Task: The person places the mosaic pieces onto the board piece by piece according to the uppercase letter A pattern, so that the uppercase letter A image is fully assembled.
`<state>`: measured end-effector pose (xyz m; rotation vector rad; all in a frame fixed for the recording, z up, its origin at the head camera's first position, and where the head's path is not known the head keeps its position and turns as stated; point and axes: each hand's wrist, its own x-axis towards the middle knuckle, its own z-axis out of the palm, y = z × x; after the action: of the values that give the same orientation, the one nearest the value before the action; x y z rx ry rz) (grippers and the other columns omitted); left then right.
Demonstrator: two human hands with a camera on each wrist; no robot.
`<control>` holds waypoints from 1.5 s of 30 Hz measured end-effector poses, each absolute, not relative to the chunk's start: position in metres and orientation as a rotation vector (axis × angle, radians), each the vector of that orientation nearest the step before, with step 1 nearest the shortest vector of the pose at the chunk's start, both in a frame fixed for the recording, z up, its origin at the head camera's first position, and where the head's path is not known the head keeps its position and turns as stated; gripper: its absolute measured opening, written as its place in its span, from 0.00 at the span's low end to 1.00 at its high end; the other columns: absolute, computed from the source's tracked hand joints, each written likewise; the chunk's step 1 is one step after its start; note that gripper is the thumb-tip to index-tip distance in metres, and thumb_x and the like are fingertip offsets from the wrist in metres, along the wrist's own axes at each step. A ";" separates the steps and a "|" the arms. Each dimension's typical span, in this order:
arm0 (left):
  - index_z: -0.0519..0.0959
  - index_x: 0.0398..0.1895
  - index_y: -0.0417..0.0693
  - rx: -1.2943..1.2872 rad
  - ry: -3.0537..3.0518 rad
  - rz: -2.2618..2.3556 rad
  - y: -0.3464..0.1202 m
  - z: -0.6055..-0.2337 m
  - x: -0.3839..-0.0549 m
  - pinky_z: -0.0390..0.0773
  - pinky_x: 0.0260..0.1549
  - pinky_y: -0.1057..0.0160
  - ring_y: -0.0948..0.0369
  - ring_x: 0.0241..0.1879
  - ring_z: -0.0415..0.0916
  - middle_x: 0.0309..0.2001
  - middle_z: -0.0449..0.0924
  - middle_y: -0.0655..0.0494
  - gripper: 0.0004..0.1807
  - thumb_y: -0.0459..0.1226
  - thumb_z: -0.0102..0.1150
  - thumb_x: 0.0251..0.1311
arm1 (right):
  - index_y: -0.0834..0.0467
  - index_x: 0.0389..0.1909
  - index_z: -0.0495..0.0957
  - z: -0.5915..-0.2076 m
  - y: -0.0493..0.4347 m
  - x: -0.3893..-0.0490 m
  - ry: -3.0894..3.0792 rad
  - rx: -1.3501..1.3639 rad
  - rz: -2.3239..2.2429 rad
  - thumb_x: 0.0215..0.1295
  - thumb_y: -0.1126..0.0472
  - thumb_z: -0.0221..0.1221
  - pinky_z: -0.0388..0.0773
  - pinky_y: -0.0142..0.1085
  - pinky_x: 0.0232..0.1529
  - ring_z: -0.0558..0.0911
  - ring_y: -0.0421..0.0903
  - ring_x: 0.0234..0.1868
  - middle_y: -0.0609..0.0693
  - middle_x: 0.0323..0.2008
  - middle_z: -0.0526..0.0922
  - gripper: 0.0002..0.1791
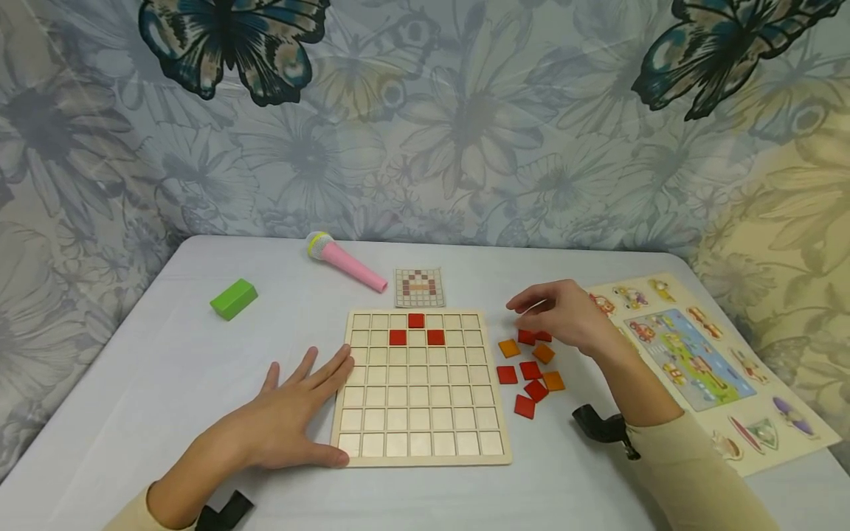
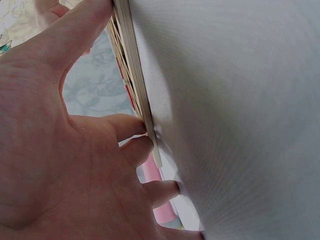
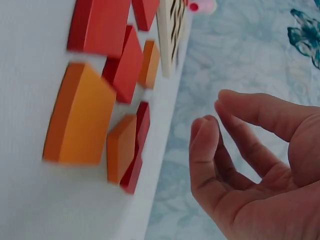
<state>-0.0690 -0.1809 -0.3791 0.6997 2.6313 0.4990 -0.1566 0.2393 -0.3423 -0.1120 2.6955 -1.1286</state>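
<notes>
A wooden grid board (image 1: 406,398) lies flat on the table, with a few red square tiles (image 1: 416,321) seated in its two top rows. My left hand (image 1: 292,420) rests spread along the board's left side, thumb at the lower corner and fingertips on the edge. In the left wrist view the fingertips meet the board's side (image 2: 134,65). My right hand (image 1: 564,313) hovers over a loose pile of red tiles (image 1: 524,406) and orange tiles (image 1: 554,380) right of the board. In the right wrist view nothing shows between its bent fingers and thumb (image 3: 260,112).
Behind the board lies a small pattern card (image 1: 419,287), with a pink toy microphone (image 1: 352,267) to its left. A green block (image 1: 234,299) sits at the far left. An illustrated sheet (image 1: 704,361) covers the right side, under the right forearm.
</notes>
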 end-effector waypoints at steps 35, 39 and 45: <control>0.47 0.86 0.57 0.689 2.634 0.504 -0.180 -0.376 -0.066 0.38 0.65 0.15 0.38 0.84 0.37 0.86 0.36 0.66 0.69 0.74 0.67 0.47 | 0.65 0.46 0.84 -0.357 0.271 -0.166 2.644 -0.006 -0.906 0.51 0.74 0.68 0.78 0.38 0.35 0.75 0.51 0.38 0.58 0.39 0.79 0.18; 0.47 0.86 0.57 0.692 2.638 0.496 -0.180 -0.376 -0.066 0.39 0.65 0.15 0.38 0.83 0.37 0.86 0.36 0.66 0.69 0.75 0.67 0.47 | 0.65 0.45 0.84 -0.358 0.271 -0.167 2.663 -0.014 -0.889 0.51 0.74 0.67 0.77 0.38 0.35 0.75 0.52 0.38 0.57 0.38 0.79 0.17; 0.47 0.86 0.56 0.703 2.646 0.497 -0.181 -0.376 -0.066 0.40 0.65 0.15 0.38 0.83 0.38 0.86 0.36 0.65 0.69 0.75 0.67 0.47 | 0.65 0.44 0.85 -0.358 0.272 -0.166 2.695 -0.038 -0.850 0.53 0.72 0.69 0.77 0.38 0.35 0.76 0.51 0.38 0.57 0.38 0.80 0.15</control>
<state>-0.0658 -0.1806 -0.3764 0.7028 2.6460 0.4968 -0.1660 0.2715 -0.3578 -0.0377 2.6953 -0.8497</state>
